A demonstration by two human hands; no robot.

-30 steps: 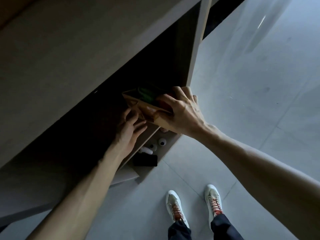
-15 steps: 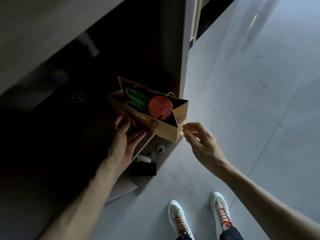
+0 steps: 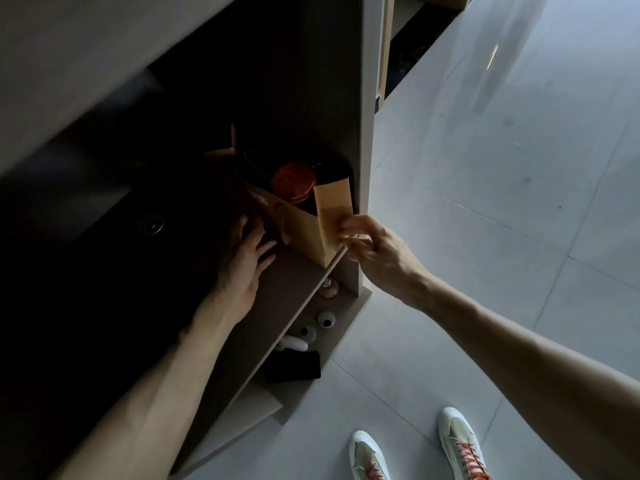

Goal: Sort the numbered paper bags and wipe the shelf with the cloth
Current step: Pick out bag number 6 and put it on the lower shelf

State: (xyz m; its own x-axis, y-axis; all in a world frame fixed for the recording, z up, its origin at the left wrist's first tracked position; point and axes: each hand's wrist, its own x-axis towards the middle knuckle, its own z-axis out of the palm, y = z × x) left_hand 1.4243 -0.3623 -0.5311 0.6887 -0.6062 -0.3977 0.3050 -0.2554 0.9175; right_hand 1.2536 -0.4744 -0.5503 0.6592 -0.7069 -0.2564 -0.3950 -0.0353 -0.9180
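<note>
Shelf [image 3: 277,299] bears paper bag [image 3: 304,230] holding red lid [image 3: 294,181].

A home-like interior, going by a built-in wooden shelf unit [image 3: 263,306] standing on a glossy pale tiled floor [image 3: 485,202]. Below its middle board sit small white vessels [image 3: 325,319] and a dark flat object [image 3: 294,367]; a brown paper bag [image 3: 311,223] stands on that board.
</note>
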